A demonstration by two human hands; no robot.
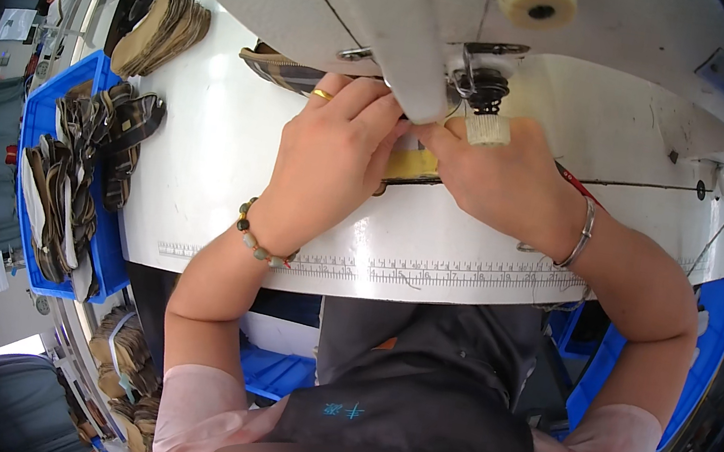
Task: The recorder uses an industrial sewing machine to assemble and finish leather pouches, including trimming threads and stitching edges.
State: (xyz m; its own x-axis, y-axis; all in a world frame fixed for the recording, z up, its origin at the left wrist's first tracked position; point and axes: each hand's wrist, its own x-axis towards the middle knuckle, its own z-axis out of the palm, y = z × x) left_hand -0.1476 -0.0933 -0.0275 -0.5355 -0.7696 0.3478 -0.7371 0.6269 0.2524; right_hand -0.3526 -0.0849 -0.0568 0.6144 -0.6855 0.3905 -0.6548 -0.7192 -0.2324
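Both my hands are at the sewing machine (pixel 425 58), close under its head. My left hand (pixel 330 160) has its fingers bent together over the near edge of a plaid fabric piece (pixel 278 68) with a pale zigzag edge, which sticks out behind the knuckles. My right hand (pixel 513 183) is closed, thumb and forefinger meeting the left fingertips near the needle area. The machine head hides what lies between the fingertips. Between the hands a yellow strip (pixel 411 166) shows on the machine bed. A thin red-and-black item (pixel 574 183) lies partly under my right wrist.
A stack of tan cut pieces (pixel 162 32) lies at the far left of the white table (pixel 201 174). A blue bin (pixel 112 236) at the left edge holds plaid pieces (pixel 69 182). A printed ruler (pixel 430 272) runs along the near edge. Another blue bin (pixel 717 326) stands at right.
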